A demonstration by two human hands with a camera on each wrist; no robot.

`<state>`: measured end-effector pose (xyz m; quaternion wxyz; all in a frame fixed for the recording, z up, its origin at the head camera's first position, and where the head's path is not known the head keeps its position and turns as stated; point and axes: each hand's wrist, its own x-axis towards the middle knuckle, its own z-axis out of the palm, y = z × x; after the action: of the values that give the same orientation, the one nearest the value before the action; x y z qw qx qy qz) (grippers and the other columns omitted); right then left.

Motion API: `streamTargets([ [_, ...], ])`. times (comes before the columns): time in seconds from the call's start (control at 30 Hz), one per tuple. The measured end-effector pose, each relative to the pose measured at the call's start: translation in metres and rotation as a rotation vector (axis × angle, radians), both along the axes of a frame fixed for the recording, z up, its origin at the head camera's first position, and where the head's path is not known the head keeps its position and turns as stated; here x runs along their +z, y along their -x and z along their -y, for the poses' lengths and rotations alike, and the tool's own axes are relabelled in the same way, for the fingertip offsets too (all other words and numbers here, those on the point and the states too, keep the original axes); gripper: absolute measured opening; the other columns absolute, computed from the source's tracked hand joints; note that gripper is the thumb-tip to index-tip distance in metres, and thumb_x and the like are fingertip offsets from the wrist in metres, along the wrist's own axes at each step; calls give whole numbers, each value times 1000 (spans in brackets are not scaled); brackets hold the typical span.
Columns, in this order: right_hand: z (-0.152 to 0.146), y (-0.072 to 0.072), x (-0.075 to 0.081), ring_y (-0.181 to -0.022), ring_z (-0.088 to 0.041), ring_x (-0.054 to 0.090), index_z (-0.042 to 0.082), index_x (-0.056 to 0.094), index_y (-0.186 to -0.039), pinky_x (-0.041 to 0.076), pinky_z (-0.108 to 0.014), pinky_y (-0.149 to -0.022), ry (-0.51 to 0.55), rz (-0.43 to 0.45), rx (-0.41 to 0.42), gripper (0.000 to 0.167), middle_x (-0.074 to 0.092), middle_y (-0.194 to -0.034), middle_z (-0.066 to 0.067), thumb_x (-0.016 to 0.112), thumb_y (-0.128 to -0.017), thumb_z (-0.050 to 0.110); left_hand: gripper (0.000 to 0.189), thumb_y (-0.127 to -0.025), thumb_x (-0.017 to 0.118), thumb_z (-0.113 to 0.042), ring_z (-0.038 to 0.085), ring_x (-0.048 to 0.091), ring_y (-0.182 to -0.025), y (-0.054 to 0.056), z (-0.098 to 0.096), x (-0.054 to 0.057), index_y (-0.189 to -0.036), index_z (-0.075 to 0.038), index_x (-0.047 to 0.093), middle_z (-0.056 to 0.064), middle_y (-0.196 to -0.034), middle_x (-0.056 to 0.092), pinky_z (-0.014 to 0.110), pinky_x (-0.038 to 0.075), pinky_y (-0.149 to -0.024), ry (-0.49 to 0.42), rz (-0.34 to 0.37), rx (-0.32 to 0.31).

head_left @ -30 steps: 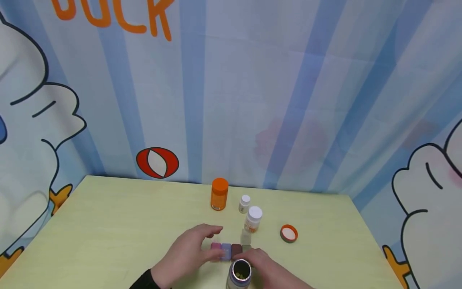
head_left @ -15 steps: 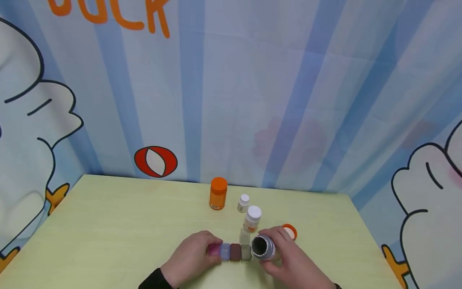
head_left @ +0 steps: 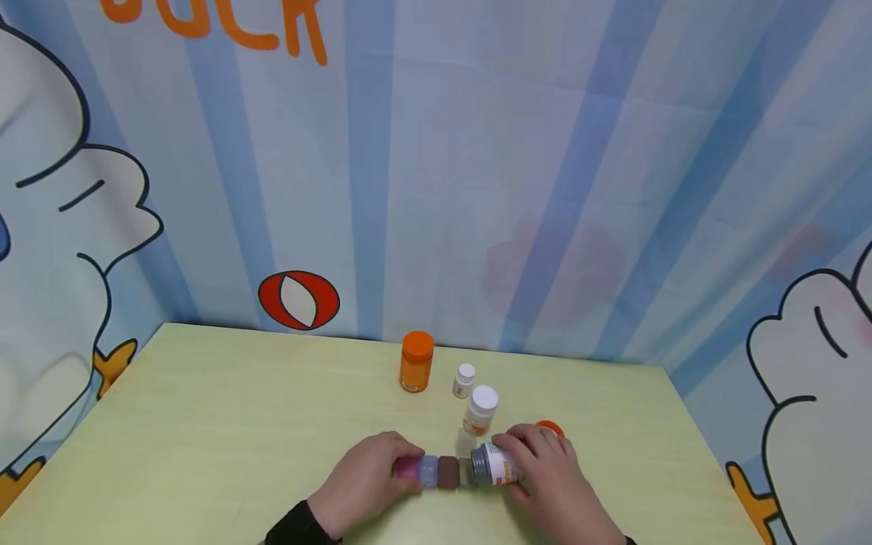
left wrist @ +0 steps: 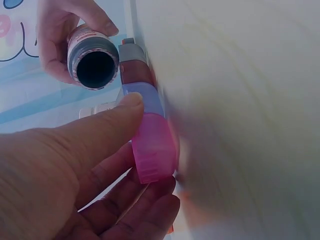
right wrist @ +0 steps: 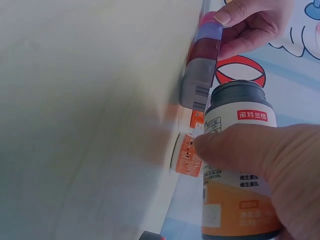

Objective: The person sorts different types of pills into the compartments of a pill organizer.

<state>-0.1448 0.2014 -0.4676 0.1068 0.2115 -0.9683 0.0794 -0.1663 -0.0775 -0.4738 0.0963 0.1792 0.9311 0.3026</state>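
A pill organizer [head_left: 447, 472] with pink, blue, dark red and grey compartments lies in a row at the table's front. My left hand [head_left: 368, 478] grips its pink end, thumb on one side and fingers on the other, as the left wrist view shows. Behind the grey end a translucent flap [head_left: 466, 439] stands up. My right hand [head_left: 553, 478] holds an uncapped pill bottle [head_left: 502, 464] with a white and orange label [right wrist: 235, 212]. The bottle is tipped on its side, its dark mouth [left wrist: 95, 70] pointing left over the grey compartment. Its contents cannot be seen.
A white-capped bottle [head_left: 481, 409] stands just behind the organizer. Farther back are a small white bottle [head_left: 464, 381] and an orange bottle [head_left: 416, 362]. An orange-rimmed cap [head_left: 550, 428] lies partly hidden behind my right hand. A printed curtain [head_left: 436, 189] hangs at the table's back edge.
My right hand has lifted the bottle from the front edge to the organizer's grey end and tipped it leftward. My left hand, loose beside the organizer earlier, now grips its pink end.
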Motion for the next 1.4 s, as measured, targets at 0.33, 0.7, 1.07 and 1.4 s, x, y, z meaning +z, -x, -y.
streamTargets([
  [0.33, 2, -3, -1, -127, -25, 41, 40, 54, -130, 36, -52, -100, -26, -178, 109, 70, 52, -124, 4, 86, -71, 21, 37, -77, 81, -35, 7, 55, -82, 0, 1, 0, -109, -18, 74, -8, -97, 67, 33, 51, -81, -3, -1, -4],
  [0.7, 5, -6, -1, -134, -29, 36, 37, 55, -133, 21, -54, -111, -83, -286, 197, 77, 51, -126, 1, 81, -71, -1, 36, -78, 81, -34, 6, 54, -81, 1, 0, 1, -109, -18, 74, -9, -96, 66, 32, 51, -79, 1, 0, -12],
  [1.07, 6, -6, 1, -131, -25, 40, 31, 55, -132, 21, -50, -113, -78, -271, 205, 78, 53, -126, 5, 81, -68, -5, 36, -77, 81, -35, 6, 55, -81, 1, 0, -1, -109, -19, 74, -9, -97, 67, 31, 51, -79, 5, -31, -9],
  [1.4, 5, -7, 3, -129, -24, 40, 31, 56, -128, 23, -46, -112, -66, -236, 206, 70, 49, -131, 1, 79, -72, -3, 36, -77, 81, -35, 7, 55, -83, 0, 0, -1, -109, -20, 74, -9, -97, 66, 33, 51, -81, 2, -9, 2],
])
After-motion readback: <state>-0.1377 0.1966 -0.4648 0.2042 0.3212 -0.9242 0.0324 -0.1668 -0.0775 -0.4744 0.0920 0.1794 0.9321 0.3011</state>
